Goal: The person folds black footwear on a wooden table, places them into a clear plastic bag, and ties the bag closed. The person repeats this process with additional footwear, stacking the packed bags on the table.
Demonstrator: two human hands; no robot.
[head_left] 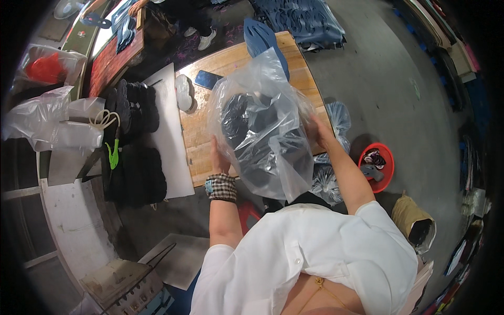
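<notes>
Between my two hands is a large clear plastic bag [283, 152], with dark, rounded pieces [234, 118] showing inside it; the film's glare hides what they are. My left hand [219, 157] grips the bag's left side, its fingers partly behind the film. On the opposite side, my right hand [318, 132] holds the bag, fingers partly covered too. The bag is above a wooden table [197, 139]. Beyond it lie blue-grey sole-shaped pieces [260, 39], a phone [208, 79] and a pale sole-shaped object [184, 92].
Left of the table are stacked black sole-shaped pieces [139, 107], plastic bags [50, 123] and a green-handled tool [113, 153]. A red basin [390, 168] and filled clear bags [338, 121] stand on the right. More blue-grey pieces [304, 21] and another person's legs [194, 16] are beyond.
</notes>
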